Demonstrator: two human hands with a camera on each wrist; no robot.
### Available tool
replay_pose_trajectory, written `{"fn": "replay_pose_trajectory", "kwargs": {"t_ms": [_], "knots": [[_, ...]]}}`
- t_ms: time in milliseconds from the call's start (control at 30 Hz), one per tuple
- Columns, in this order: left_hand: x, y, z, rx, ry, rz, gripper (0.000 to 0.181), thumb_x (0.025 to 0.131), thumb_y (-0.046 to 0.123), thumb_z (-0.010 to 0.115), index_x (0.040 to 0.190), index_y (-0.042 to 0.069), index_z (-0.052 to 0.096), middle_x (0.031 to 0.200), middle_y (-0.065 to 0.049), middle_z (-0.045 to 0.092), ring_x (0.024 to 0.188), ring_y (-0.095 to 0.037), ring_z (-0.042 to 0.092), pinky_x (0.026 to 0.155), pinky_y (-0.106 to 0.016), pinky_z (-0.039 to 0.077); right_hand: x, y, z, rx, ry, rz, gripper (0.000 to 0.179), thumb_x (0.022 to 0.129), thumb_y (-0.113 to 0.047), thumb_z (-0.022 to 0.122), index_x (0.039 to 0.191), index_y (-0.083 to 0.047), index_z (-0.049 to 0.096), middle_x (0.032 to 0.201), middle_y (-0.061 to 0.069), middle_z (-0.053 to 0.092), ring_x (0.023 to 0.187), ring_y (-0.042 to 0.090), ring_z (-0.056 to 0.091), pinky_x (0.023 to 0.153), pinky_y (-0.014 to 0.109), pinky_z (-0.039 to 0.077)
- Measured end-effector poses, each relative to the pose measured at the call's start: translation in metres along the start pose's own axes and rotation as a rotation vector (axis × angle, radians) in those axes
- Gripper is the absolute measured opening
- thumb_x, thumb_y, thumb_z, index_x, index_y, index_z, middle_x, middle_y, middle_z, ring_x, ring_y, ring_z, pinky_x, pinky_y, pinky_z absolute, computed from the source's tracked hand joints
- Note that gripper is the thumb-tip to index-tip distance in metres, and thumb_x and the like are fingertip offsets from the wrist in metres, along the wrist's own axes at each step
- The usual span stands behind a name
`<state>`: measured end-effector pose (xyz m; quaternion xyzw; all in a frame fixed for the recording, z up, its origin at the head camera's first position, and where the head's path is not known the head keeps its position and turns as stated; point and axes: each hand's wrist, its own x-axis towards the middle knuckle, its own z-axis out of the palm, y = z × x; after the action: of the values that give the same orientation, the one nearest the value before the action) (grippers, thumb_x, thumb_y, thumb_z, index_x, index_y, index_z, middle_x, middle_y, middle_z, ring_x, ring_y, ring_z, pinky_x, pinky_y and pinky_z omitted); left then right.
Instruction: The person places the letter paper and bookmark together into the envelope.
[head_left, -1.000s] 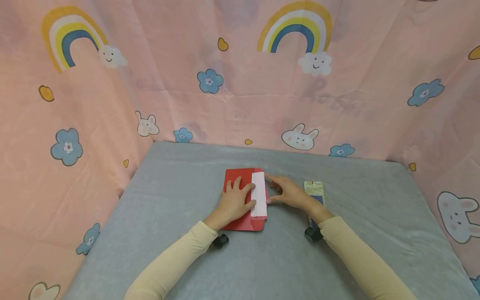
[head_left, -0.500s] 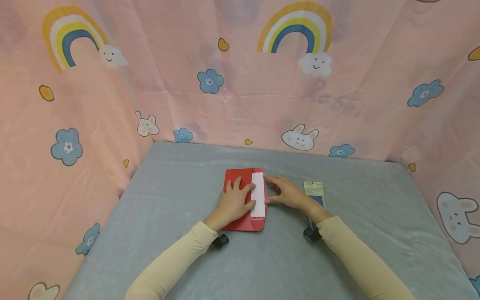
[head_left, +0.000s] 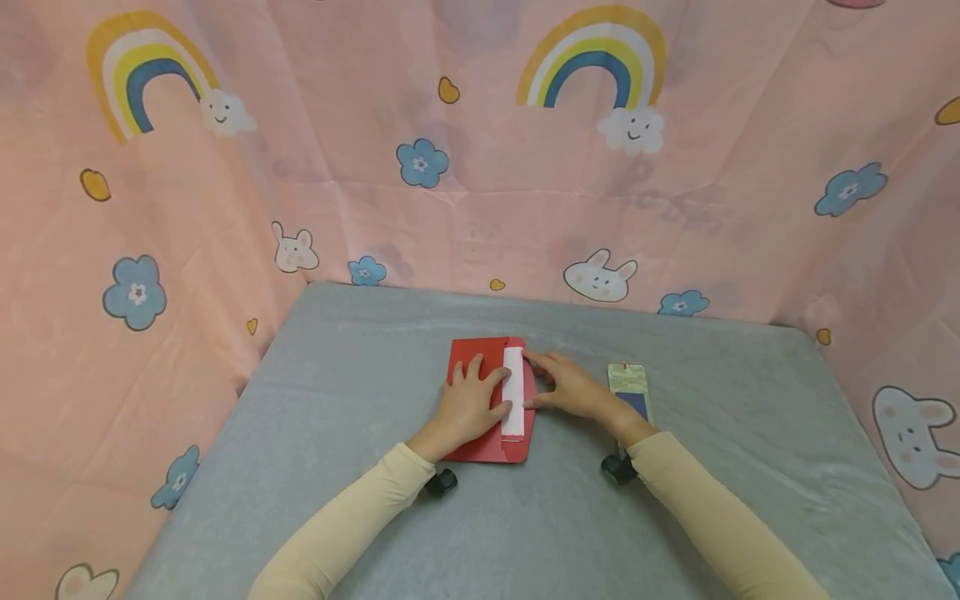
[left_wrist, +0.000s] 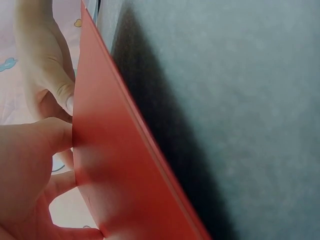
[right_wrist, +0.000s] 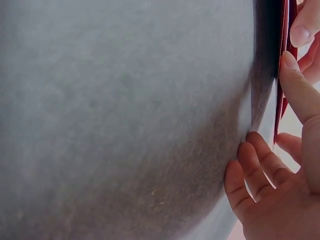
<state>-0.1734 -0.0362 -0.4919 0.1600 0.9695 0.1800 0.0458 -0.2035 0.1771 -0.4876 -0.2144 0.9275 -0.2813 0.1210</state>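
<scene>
A red envelope (head_left: 476, 450) lies on the table, its flap side turned to the right. My left hand (head_left: 465, 408) rests spread on it, pressing it down; the left wrist view shows its fingers on the red face (left_wrist: 115, 150). Partly inside the envelope is a white paper (head_left: 513, 423), its hidden part under the left-hand side. My right hand (head_left: 570, 387) touches the paper's right edge with thumb and forefinger tips set apart. In the right wrist view the other fingers (right_wrist: 255, 170) of that hand rest low near the grey cloth.
A flat green and blue packet (head_left: 628, 379) lies right of the envelope, partly under my right forearm. Grey cloth covers the table (head_left: 360, 375). A pink printed curtain (head_left: 465, 217) stands at the back and sides.
My right hand has moved a little to the left, and the white paper has slid further into the envelope, showing more of the flap. My left hand has stayed in place.
</scene>
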Motion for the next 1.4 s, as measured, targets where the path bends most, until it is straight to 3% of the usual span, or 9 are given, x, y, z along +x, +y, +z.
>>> {"fn": "replay_pose_trajectory", "kwargs": {"t_ms": [433, 700, 1100, 1400], "knots": [[-0.001, 0.000, -0.002, 0.002, -0.002, 0.010, 0.059, 0.090, 0.040, 0.068, 0.144, 0.026, 0.050, 0.155, -0.021, 0.036, 0.140, -0.049, 0.035, 0.103, -0.068, 0.041, 0.006, -0.001, 0.001, 0.029, -0.013, 0.045, 0.092, 0.080, -0.043, 0.080, 0.155, -0.017, 0.033, 0.128, 0.012, 0.054, 0.108, 0.024, 0.053, 0.095, 0.044, 0.051], [0.000, -0.001, -0.001, 0.014, -0.012, 0.013, 0.063, 0.088, 0.043, 0.069, 0.145, 0.027, 0.049, 0.156, -0.020, 0.035, 0.140, -0.049, 0.035, 0.103, -0.068, 0.041, 0.010, 0.000, 0.001, 0.009, 0.015, -0.004, 0.088, 0.082, -0.040, 0.079, 0.153, -0.011, 0.036, 0.123, 0.014, 0.057, 0.102, 0.022, 0.054, 0.088, 0.040, 0.050], [0.001, -0.003, 0.000, 0.029, -0.018, 0.023, 0.064, 0.087, 0.046, 0.070, 0.145, 0.028, 0.048, 0.156, -0.020, 0.034, 0.140, -0.049, 0.034, 0.102, -0.067, 0.041, 0.016, -0.002, 0.006, -0.041, 0.025, 0.035, 0.087, 0.081, -0.043, 0.079, 0.153, -0.016, 0.038, 0.116, 0.010, 0.056, 0.097, 0.020, 0.053, 0.080, 0.033, 0.049], [0.000, -0.002, 0.000, 0.033, -0.013, 0.039, 0.064, 0.087, 0.045, 0.070, 0.145, 0.026, 0.049, 0.155, -0.021, 0.035, 0.139, -0.050, 0.035, 0.102, -0.067, 0.041, 0.016, -0.006, 0.010, -0.075, 0.044, 0.029, 0.086, 0.080, -0.043, 0.080, 0.152, -0.016, 0.040, 0.121, 0.011, 0.055, 0.092, 0.019, 0.052, 0.078, 0.033, 0.048]]}}
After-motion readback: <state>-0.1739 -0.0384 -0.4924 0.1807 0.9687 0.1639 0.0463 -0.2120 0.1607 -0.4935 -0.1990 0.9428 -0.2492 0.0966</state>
